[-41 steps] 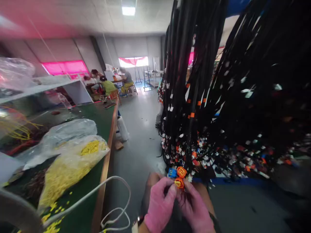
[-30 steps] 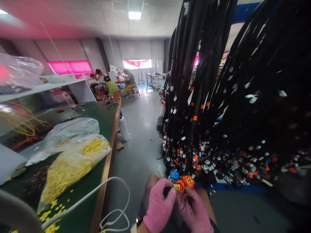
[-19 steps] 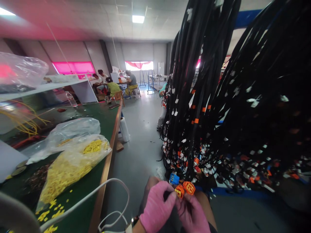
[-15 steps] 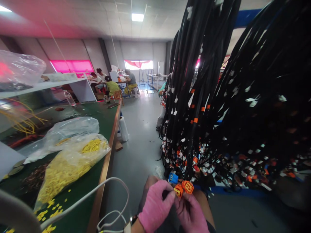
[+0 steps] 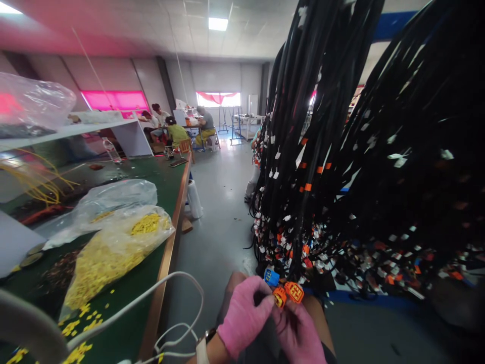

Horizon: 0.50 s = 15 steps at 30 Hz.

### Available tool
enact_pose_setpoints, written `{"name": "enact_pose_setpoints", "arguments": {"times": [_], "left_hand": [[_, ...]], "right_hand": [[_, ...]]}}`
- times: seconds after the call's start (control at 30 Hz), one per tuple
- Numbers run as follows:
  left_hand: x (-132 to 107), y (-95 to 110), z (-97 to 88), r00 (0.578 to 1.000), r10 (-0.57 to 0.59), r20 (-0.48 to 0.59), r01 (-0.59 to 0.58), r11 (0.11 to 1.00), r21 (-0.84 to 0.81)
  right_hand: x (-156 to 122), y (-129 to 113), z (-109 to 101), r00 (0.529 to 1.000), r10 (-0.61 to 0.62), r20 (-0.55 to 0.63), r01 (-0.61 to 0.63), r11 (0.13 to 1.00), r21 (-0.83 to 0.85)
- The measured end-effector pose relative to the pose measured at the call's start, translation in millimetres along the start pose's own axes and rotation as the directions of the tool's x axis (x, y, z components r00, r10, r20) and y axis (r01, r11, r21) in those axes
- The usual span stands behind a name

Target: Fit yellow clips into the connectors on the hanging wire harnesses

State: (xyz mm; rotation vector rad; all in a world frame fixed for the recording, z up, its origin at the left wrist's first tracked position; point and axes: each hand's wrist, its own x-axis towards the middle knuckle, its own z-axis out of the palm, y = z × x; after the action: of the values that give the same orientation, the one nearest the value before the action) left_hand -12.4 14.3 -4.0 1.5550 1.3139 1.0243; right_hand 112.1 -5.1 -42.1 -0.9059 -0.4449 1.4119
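Observation:
Both of my hands wear pink gloves and meet low in the view, above my lap. Closed round the lower side of a small orange connector (image 5: 279, 297) is my right hand (image 5: 299, 331). My left hand (image 5: 244, 318) pinches at that connector's left edge, thumb against the fingers; whether a small piece is between the fingertips is hidden. Yellow shows inside the connector's face. A second, larger orange connector (image 5: 294, 291) sits beside it, just above my right fingers. Behind my left fingertips is a blue connector (image 5: 271, 277).
Black cable bundles (image 5: 303, 126) with white and orange connectors hang at right. On the green bench (image 5: 129, 288) at left lies a clear bag of yellow pieces (image 5: 109, 258), some spilled. A white cable (image 5: 151, 293) loops off the bench edge. Several people (image 5: 176, 132) sit farther back.
The view has shifted slightly, moving the surroundings a little to the right. My hands and the connectors keep nearly the same position, with the left thumb still at the small orange connector.

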Motion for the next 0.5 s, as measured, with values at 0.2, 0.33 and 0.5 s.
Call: {"name": "enact_pose_setpoints", "arguments": {"times": [0.2, 0.33, 0.5], "left_hand": [[-1, 0, 0.6, 0.998, -0.034, 0.045, 0.039, 0.993, -0.113], [-2, -1, 0.9, 0.997, 0.000, 0.082, 0.011, 0.991, -0.137], [-3, 0, -3.7, 0.965, 0.016, 0.260, 0.018, 0.992, -0.128]], "right_hand": [[-5, -3, 7, 1.000, 0.001, 0.009, -0.001, 1.000, 0.000], [-10, -9, 10, 0.999, -0.042, 0.011, 0.043, 0.997, -0.066], [-11, -8, 0, 0.978, -0.180, 0.101, 0.202, 0.931, -0.305]]}}
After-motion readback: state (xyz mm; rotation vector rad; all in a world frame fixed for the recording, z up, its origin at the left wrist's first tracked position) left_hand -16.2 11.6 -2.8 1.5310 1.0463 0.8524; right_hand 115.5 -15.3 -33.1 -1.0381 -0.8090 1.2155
